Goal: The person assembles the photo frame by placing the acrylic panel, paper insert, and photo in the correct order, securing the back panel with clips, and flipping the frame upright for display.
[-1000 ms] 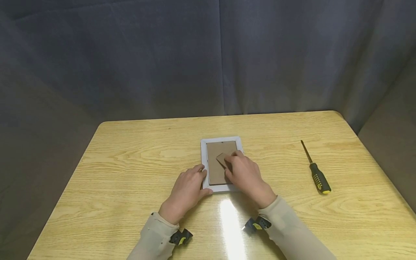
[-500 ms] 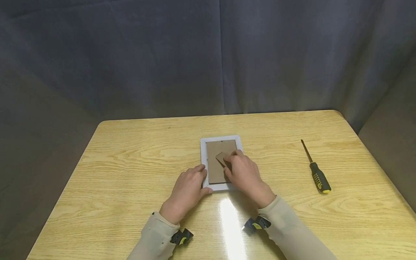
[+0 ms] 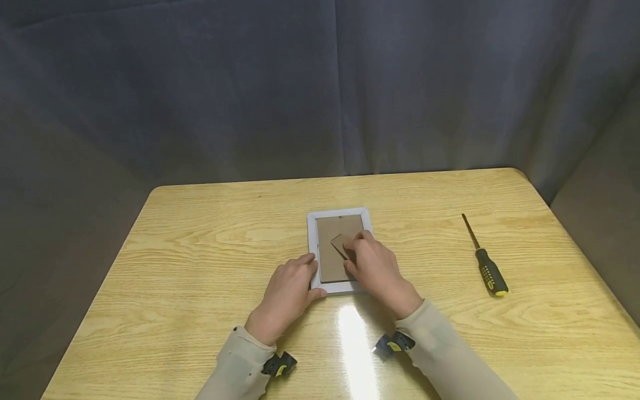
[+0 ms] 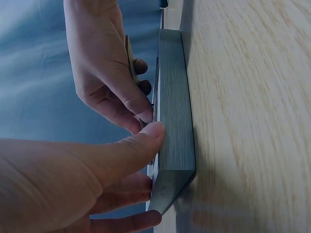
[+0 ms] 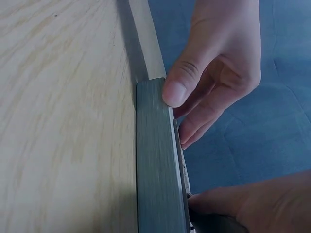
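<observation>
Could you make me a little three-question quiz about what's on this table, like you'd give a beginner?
1. True or false: the picture frame lies face down, cardboard back up.
2. Which hand touches the brown stand flap? A) left hand B) right hand C) neither
3. Fill in: the screwdriver lies untouched on the table, to the person's ____ of the frame.

Key: 1 true. 2 B; the left hand only steadies the frame's near left corner. 3 right.
</observation>
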Tool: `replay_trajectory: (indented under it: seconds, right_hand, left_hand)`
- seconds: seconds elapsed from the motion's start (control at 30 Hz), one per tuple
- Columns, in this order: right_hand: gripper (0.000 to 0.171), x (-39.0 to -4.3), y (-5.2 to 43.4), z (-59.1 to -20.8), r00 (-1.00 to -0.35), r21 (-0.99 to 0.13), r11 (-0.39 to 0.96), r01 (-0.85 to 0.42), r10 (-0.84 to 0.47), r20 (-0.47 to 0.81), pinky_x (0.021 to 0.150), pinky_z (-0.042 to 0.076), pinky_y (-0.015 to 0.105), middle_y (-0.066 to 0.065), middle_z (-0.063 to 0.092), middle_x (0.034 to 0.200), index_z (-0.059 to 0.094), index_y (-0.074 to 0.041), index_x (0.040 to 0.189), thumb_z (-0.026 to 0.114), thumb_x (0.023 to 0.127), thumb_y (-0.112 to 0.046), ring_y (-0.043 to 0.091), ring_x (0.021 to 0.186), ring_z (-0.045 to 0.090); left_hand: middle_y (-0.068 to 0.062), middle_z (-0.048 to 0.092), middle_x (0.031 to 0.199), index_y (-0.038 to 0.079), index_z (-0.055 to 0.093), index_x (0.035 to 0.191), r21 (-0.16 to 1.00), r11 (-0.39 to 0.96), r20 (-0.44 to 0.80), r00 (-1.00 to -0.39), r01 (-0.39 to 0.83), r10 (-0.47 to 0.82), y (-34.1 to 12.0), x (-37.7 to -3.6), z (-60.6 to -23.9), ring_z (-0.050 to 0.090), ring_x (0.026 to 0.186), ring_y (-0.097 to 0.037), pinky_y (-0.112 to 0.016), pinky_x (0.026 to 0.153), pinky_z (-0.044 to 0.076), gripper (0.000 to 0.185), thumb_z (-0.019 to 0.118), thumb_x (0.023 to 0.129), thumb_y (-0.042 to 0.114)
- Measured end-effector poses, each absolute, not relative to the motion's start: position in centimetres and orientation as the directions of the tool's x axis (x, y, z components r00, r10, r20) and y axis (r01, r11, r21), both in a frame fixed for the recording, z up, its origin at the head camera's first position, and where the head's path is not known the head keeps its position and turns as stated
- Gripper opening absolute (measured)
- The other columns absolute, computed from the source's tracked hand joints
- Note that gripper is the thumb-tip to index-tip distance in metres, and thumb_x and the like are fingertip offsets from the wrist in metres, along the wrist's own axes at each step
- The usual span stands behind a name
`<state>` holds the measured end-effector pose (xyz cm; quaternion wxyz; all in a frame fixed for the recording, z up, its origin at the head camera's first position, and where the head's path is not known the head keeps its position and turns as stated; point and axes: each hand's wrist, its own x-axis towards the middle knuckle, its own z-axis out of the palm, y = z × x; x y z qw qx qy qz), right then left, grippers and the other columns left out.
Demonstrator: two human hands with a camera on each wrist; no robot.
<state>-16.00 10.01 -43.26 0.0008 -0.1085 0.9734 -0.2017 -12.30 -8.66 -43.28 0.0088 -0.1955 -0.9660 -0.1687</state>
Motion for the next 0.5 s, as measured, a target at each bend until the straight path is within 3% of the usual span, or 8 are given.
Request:
replay_trajectory:
  seconds: [0.5]
  right_hand:
    - [0.040,-16.28,9.92,-43.71,-0.974,-0.476,0.851,-0.223,-0.210,0.081,0.083,0.059,0.045,0.019,0.064,0.118,0.071,0.000,0.124,0.079,0.086,-0.011,0.032,0.098,0.068]
  left_hand:
    - [-0.021,0.064,0.136,-0.004,0.072,0.119,0.318,0.858,0.099,-0.914,0.403,0.393,-8.78,-12.52,-43.41,0.068,0.113,-0.040,-0.050,0.091,0.058,0.056,0.086,0.078,0.031]
